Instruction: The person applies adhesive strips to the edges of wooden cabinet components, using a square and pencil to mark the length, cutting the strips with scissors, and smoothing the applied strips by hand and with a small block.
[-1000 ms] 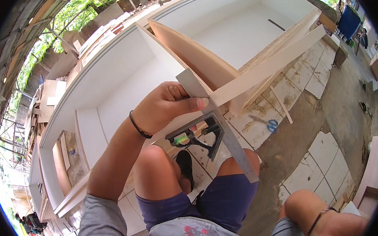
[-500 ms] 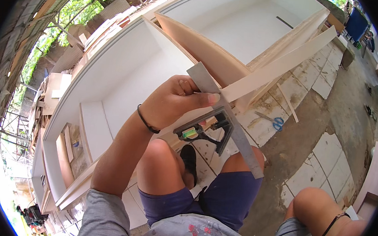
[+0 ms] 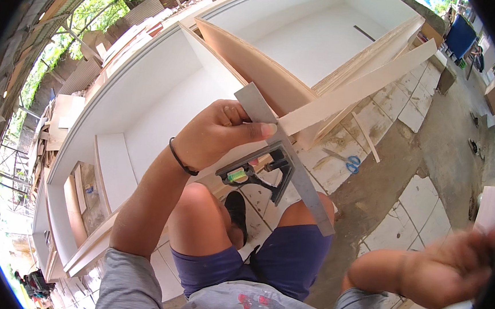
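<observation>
My left hand (image 3: 221, 131) is closed on a combination square, with the thumb pressed on top of its steel blade (image 3: 305, 187). Below the thumb hangs the square's dark head (image 3: 280, 182), which has a green level vial. The near end of a long, pale wood strip (image 3: 361, 89) meets the blade beside my thumb. Whether my hidden fingers also support this strip cannot be seen. Off at the far right, my right hand (image 3: 451, 273) is raised away from the square. Motion smears its fingers, so their grip is unclear.
Large white-lined cabinet frames (image 3: 165, 97) stretch across the far and left side. Blue-handled scissors (image 3: 352, 164) and a thin wood stick (image 3: 366, 137) lie on the tiled floor to the right. A blue object (image 3: 461, 37) stands at the far right.
My right hand has risen from the lower right edge and swung outward. My left hand still holds the square against the strip; the whole view has shifted slightly.
</observation>
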Tool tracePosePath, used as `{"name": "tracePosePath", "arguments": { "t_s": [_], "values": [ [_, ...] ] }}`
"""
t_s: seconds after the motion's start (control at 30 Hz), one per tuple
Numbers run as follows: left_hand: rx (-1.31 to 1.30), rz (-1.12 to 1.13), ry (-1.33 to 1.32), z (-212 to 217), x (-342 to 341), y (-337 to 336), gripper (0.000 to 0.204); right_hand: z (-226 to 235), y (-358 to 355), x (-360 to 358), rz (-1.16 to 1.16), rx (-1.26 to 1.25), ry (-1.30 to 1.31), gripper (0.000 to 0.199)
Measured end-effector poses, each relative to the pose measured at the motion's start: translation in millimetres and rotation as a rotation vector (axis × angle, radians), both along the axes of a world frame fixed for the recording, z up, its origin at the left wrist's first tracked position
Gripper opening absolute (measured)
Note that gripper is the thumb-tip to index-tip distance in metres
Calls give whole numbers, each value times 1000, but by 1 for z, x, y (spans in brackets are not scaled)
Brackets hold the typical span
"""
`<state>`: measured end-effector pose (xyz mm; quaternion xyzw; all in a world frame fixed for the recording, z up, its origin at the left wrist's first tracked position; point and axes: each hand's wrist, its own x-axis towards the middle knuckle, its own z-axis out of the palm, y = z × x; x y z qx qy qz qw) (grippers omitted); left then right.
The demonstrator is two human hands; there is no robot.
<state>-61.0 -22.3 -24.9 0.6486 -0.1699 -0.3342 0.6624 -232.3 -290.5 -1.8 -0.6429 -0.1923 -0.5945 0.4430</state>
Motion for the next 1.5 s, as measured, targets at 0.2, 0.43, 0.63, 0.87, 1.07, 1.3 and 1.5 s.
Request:
{"name": "tracePosePath", "arguments": {
  "t_s": [0.2,0.43,0.63,0.87,1.07,1.3,1.5],
  "values": [
    [54,22,-50,-2,-1,4,18,-72,63,56,224,-18,353,16],
    [14,-32,-12,3,-4,0,20,-76,77,82,181,-17,422,20],
    [-8,-19,-35,3,-3,4,22,-77,82,88,143,-47,365,19],
    [-12,-25,-61,5,-4,5,23,-77,85,91,140,-88,374,19],
    [-47,-60,-65,2,-2,8,22,-74,87,94,124,-116,344,19],
    [-58,-47,-85,-1,-2,8,23,-71,87,89,103,-153,386,18],
    [17,-27,-69,2,-5,8,24,-67,93,97,127,-133,377,18]
  ]
}}
